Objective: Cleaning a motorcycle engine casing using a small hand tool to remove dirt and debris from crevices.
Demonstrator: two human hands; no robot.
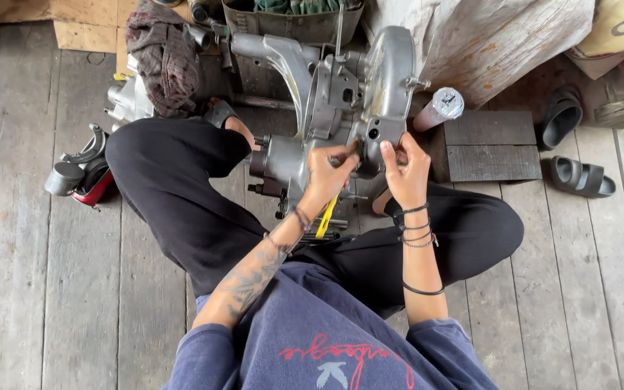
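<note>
A wooden plank floor (52,289) fills the view, and the person sits cross-legged on it with a grey metal engine casing (341,101) standing upright between the knees, leaning slightly toward the clutter behind it. A dark wooden block (492,144) lies just to the right of the casing with a silver-capped spray can (438,108) tilted against it, and a pair of black sandals (575,144) sits farther right. A crumpled checked rag (164,54) hangs over loose engine parts (84,170) to the left. The left hand (326,177) meets the lower front of the casing with fingers curled and pinched together on something small at its edge; what it is cannot be made out. The right hand (406,170) presses the casing beside it, thumb and fingertips close together against the metal. A yellow-handled tool (326,217) rests below the left wrist, in the lap. The risk, as I judge it, is that the tall casing has nothing bracing it: a hard push from either hand could tip it, and a small piece slipping from the fingers could drop through gaps between planks.
</note>
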